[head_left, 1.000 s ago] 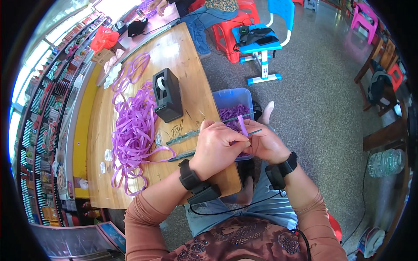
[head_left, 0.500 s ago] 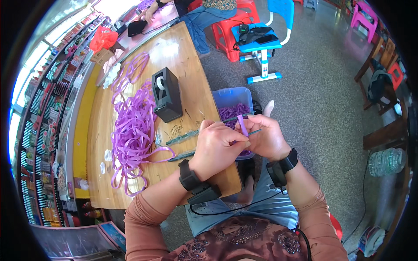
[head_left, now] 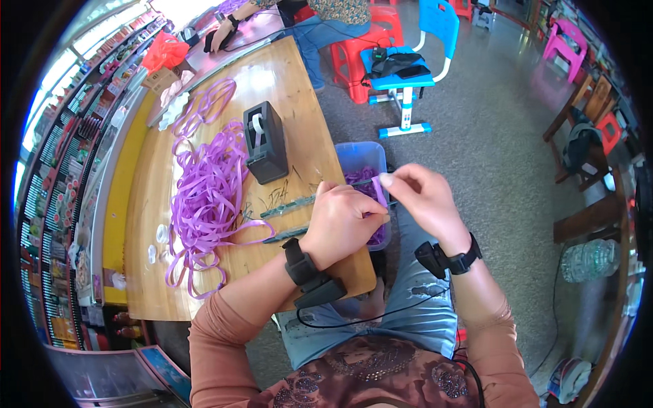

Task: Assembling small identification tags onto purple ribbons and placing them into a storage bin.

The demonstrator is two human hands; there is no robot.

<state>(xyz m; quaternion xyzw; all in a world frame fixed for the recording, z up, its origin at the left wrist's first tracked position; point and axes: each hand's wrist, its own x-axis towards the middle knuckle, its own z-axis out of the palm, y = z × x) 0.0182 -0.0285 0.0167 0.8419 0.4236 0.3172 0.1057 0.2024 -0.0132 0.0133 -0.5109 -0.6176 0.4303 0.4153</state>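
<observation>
A strip of purple ribbon [head_left: 380, 193] runs around the ends of two thin dark rods beyond the table's right edge. My left hand [head_left: 343, 221] is closed, its thumb and forefinger pinching the ribbon at the nearer rod. At the farther rod [head_left: 362, 182], the thumb and forefinger of my right hand [head_left: 427, 202] close on the ribbon's upper part; the exact grip is partly hidden. Clear tape holds both rods to the wooden table [head_left: 299, 81]. From a large tangled heap of purple ribbon [head_left: 207, 190], a strand reaches toward my left hand.
A black tape dispenser [head_left: 266, 143] stands beside the heap. Below the rod ends sits a translucent blue bin [head_left: 343, 151] with purple pieces inside. Farther off are a blue chair [head_left: 401, 80], a red stool [head_left: 350, 64] and another person's hand [head_left: 221, 35]. Shelves of goods line the left.
My right hand has shifted away from my left, up to the farther rod, its palm turned down. My left hand keeps its pinch. The other person's hand has moved onto a black object.
</observation>
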